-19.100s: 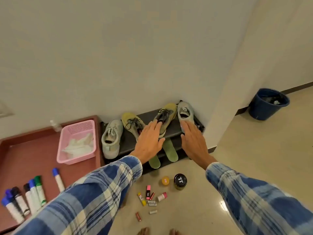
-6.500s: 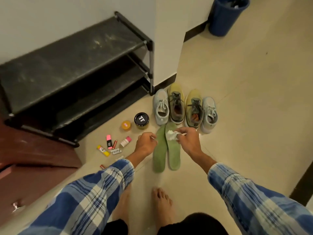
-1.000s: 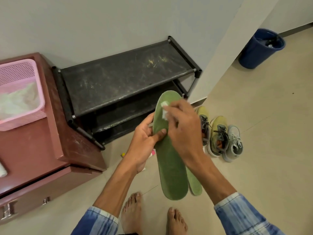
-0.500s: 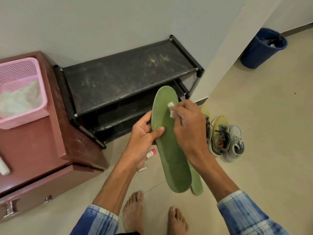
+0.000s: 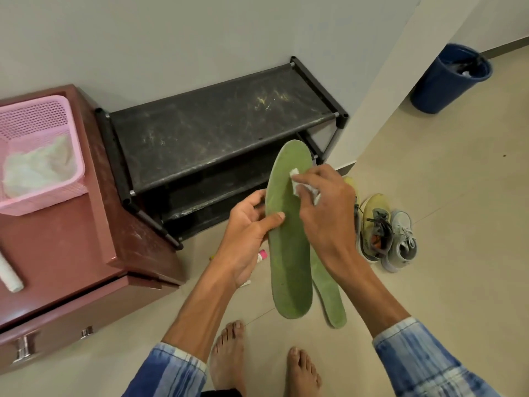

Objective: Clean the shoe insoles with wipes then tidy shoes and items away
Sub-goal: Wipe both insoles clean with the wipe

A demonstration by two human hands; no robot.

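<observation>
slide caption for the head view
Left hand grips a long green insole while right hand presses a crumpled white wipe onto it.

The long green insole (image 5: 289, 253) you hold looks matt and finely napped, with faint scuffs. The small white wipe (image 5: 294, 179) against it is crumpled, either soft paper or cloth. Your black shoe rack (image 5: 214, 133) has dull, scratched, dusty shelves. The pink basket (image 5: 43, 116) is perforated plastic. The maroon cabinet (image 5: 71, 247) is smooth and semi-glossy, with a shiny metal handle (image 5: 24, 346). The beige floor (image 5: 443, 224) is smooth and faintly reflective.
</observation>
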